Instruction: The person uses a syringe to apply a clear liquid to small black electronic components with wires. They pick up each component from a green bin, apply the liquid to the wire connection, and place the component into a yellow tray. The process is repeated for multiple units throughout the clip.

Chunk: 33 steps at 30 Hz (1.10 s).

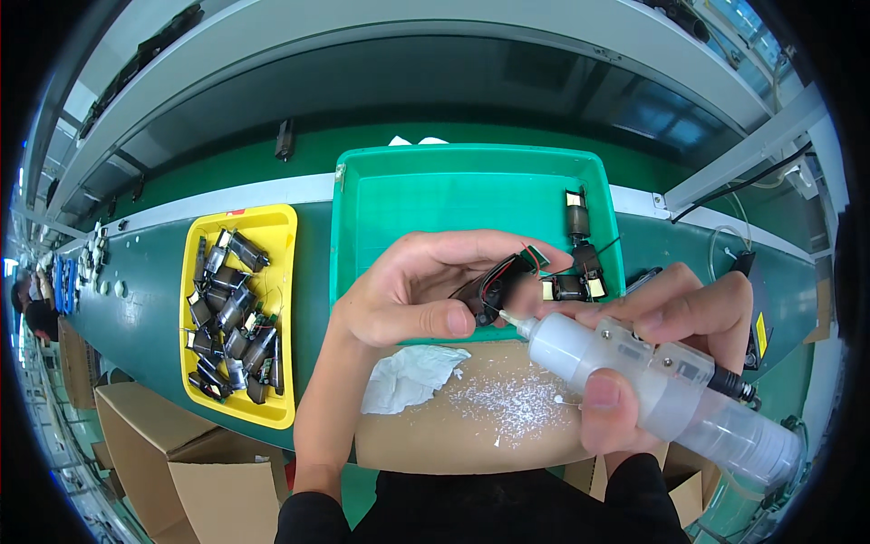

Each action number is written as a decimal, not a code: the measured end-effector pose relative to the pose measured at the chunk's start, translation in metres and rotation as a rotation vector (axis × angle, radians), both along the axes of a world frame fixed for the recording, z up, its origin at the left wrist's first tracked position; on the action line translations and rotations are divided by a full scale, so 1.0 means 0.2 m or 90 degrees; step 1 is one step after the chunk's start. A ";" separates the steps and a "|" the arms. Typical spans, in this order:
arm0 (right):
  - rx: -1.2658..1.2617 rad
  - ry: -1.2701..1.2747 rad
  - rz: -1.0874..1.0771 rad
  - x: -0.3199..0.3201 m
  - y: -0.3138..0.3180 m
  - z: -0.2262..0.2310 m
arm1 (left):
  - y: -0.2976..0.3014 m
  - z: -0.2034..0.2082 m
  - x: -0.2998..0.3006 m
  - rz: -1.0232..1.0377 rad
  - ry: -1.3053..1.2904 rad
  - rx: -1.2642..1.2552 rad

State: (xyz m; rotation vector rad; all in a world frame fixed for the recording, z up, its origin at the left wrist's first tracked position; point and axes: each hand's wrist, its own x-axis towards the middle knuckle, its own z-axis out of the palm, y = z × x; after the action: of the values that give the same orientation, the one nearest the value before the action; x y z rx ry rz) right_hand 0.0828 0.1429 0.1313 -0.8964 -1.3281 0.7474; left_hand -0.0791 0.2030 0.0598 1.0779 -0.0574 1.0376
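Note:
My left hand (399,290) grips a small black electronic unit (497,288) between thumb and fingers. Red wires and a green circuit board show at the unit's upper end. In my right hand (698,308) lies a translucent, tube-shaped dispenser (675,385) with a fine nozzle and a black cable plug. Its nozzle tip meets or nearly meets the lower end of the unit; I cannot tell if they touch. Beyond my hands is a green tray (435,195), where a few similar dark units (577,218) lie along the right side.
On the left, a yellow tray (291,335) holds many dark units in a heap. Below my hands, a brown cardboard sheet (390,444) carries a crumpled white cloth (412,374) and scattered white bits (507,408). An open cardboard box (227,494) stands at lower left.

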 end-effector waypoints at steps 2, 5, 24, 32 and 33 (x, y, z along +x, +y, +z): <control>-0.016 0.017 -0.016 -0.02 -0.01 0.03 | 0.00 0.01 0.01 -0.003 -0.016 0.001; -0.002 -0.010 0.007 0.01 0.00 0.01 | 0.03 0.00 0.00 0.015 0.020 0.068; -0.067 -0.037 0.023 0.04 -0.02 0.04 | -0.02 0.02 -0.01 0.058 0.065 -0.035; -0.063 -0.040 0.012 0.03 -0.02 0.03 | -0.03 0.02 -0.03 0.066 0.070 -0.045; -0.069 -0.040 0.008 0.03 -0.02 0.03 | -0.03 0.03 -0.03 0.063 0.071 -0.047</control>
State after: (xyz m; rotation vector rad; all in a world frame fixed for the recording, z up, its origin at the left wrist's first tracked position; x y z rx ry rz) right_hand 0.0892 0.1386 0.1382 -1.0052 -1.3594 0.8137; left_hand -0.0848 0.1964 0.0651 1.0772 0.1241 1.0580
